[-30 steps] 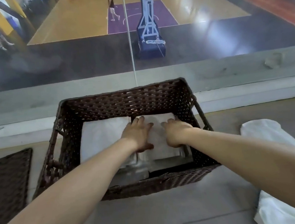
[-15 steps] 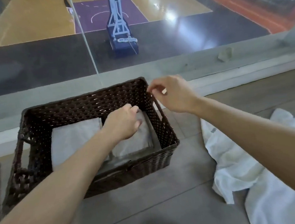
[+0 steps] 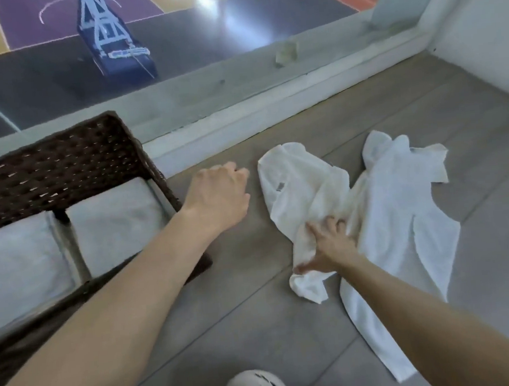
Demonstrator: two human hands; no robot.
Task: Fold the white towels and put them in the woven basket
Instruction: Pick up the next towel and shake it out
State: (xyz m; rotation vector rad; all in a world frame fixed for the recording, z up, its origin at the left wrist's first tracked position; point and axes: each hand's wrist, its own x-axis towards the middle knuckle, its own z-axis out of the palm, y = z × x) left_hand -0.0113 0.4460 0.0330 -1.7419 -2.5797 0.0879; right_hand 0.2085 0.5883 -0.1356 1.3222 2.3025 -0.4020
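The right hand (image 3: 328, 244) grabs the crumpled towel (image 3: 305, 188) on the floor (image 3: 253, 331). The left hand (image 3: 216, 196), fingers loosely bent, holds nothing, just right of the basket (image 3: 60, 166) with folded towels (image 3: 114, 223)

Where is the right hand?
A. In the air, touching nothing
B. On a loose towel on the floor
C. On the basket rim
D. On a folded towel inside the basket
B: the right hand grips a crumpled towel lying on the floor, outside the basket.

You can read nothing: the tag (image 3: 280, 187) on the crumpled towel (image 3: 308, 194) and the lettering (image 3: 128, 53) on the hoop base (image 3: 122, 67) are too blurred.
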